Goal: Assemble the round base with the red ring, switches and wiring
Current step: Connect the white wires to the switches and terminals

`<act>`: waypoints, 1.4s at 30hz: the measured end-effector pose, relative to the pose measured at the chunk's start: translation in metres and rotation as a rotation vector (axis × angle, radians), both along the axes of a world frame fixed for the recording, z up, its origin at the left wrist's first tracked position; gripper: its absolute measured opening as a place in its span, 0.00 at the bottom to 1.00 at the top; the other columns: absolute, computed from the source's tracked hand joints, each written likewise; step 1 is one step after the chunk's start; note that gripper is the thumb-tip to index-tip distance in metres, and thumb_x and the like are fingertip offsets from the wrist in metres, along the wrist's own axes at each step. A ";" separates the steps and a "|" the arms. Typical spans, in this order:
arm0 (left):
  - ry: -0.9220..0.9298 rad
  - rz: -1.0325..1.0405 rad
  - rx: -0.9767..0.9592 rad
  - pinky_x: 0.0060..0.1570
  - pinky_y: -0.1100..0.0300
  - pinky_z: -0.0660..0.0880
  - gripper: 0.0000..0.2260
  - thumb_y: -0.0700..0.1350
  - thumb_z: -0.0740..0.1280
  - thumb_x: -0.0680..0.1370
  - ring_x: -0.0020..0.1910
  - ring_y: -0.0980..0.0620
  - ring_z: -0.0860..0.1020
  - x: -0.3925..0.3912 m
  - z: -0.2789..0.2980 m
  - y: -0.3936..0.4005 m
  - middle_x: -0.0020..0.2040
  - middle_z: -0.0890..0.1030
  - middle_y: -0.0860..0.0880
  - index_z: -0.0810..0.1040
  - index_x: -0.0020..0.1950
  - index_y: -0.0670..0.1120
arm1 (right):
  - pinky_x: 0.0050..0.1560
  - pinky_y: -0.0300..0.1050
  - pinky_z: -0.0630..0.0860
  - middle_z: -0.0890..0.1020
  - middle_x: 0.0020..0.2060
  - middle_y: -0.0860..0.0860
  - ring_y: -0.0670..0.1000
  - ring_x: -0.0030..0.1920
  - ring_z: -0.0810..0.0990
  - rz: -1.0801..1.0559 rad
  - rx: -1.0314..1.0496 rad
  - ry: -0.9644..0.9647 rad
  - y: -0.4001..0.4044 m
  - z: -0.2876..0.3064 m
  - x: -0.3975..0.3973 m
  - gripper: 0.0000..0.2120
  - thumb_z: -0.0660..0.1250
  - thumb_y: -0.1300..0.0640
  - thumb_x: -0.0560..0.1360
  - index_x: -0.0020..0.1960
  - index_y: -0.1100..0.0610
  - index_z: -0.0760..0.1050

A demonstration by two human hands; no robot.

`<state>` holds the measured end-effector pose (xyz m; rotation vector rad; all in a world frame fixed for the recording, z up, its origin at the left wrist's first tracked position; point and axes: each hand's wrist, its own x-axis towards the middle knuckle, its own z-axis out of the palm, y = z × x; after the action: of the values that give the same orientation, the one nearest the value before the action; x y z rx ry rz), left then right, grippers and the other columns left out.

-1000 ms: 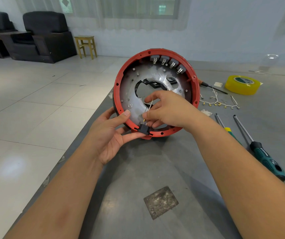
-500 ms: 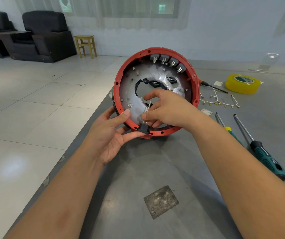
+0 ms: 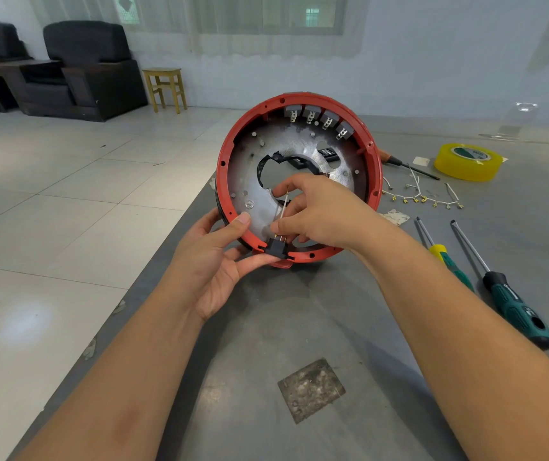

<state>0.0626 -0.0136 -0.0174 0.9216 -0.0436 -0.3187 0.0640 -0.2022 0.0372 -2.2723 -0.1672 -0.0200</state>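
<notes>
Counting four switches (image 3: 318,120) in one red ring (image 3: 374,181).

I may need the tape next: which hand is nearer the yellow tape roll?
Right. The right hand is at the base's lower rim, left of the tape roll; the left hand is farther left.
</notes>
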 end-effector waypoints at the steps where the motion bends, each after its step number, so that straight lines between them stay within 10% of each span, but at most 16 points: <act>1: 0.000 0.002 -0.001 0.44 0.37 0.84 0.21 0.36 0.71 0.80 0.58 0.31 0.84 0.000 -0.001 0.000 0.63 0.84 0.36 0.73 0.73 0.39 | 0.44 0.48 0.85 0.86 0.40 0.49 0.46 0.37 0.86 0.002 -0.012 0.001 0.000 0.001 -0.001 0.28 0.81 0.56 0.71 0.67 0.52 0.73; 16: -0.025 0.012 -0.018 0.48 0.35 0.83 0.22 0.37 0.72 0.79 0.59 0.32 0.84 0.005 -0.008 -0.001 0.61 0.85 0.39 0.74 0.73 0.40 | 0.51 0.47 0.83 0.87 0.41 0.48 0.44 0.41 0.86 -0.050 -0.079 -0.022 0.000 0.003 -0.004 0.30 0.77 0.50 0.73 0.71 0.51 0.69; 22: 0.011 0.084 -0.060 0.46 0.36 0.84 0.22 0.37 0.72 0.80 0.57 0.30 0.84 0.010 -0.011 0.002 0.65 0.83 0.38 0.74 0.73 0.39 | 0.56 0.52 0.79 0.83 0.46 0.43 0.46 0.50 0.81 -0.116 -0.244 -0.449 -0.007 -0.006 -0.009 0.18 0.69 0.51 0.78 0.67 0.51 0.75; 27: 0.027 0.150 -0.075 0.49 0.40 0.85 0.17 0.39 0.72 0.81 0.58 0.31 0.84 0.012 -0.016 0.004 0.66 0.83 0.39 0.78 0.70 0.39 | 0.77 0.51 0.61 0.66 0.76 0.54 0.54 0.76 0.64 -0.321 -0.282 -0.866 -0.008 -0.056 -0.027 0.28 0.71 0.51 0.76 0.73 0.56 0.69; 32: 0.028 0.190 -0.091 0.49 0.42 0.85 0.14 0.40 0.70 0.83 0.57 0.35 0.86 0.016 -0.020 0.007 0.61 0.85 0.38 0.79 0.68 0.38 | 0.81 0.57 0.54 0.45 0.83 0.45 0.49 0.82 0.49 -0.433 0.269 -0.439 -0.002 -0.079 -0.026 0.46 0.69 0.39 0.76 0.83 0.48 0.45; 37: 0.045 0.194 -0.110 0.47 0.45 0.85 0.12 0.41 0.71 0.83 0.56 0.36 0.86 0.014 -0.020 0.008 0.59 0.86 0.39 0.81 0.65 0.38 | 0.66 0.54 0.78 0.75 0.72 0.53 0.51 0.65 0.81 -0.285 0.852 -0.042 -0.011 -0.075 -0.019 0.42 0.74 0.49 0.77 0.82 0.49 0.54; 42: -0.112 0.234 0.259 0.48 0.55 0.82 0.22 0.54 0.74 0.80 0.58 0.49 0.86 0.008 -0.014 0.004 0.63 0.86 0.51 0.76 0.72 0.49 | 0.59 0.52 0.83 0.85 0.58 0.57 0.59 0.56 0.86 -0.279 1.071 0.056 -0.017 -0.066 -0.017 0.31 0.73 0.57 0.78 0.77 0.57 0.64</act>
<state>0.0708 -0.0100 -0.0313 1.1892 0.0027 -0.0551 0.0467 -0.2193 -0.0288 -1.2079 0.1669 -0.1537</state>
